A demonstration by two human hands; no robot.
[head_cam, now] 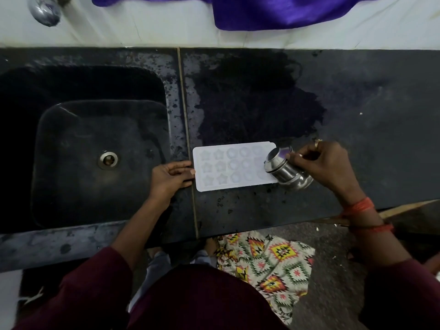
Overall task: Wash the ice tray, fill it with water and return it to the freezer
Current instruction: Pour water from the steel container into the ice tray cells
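Steel cup [288, 169] in right hand [326, 163]; left hand [169, 177] touches tray [221, 167]

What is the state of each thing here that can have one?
ice tray: flat on the counter, cavities up.
steel cup: tipped toward the tray's right end, held by right hand.
left hand: fingers straight, touching the tray's left edge.
tap: no stream visible.

No legible text or labels anywhere.

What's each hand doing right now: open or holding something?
Left hand: open, straight fingers touching the left edge of the ice tray.
Right hand: gripping the steel cup, tilted over the tray's right end.
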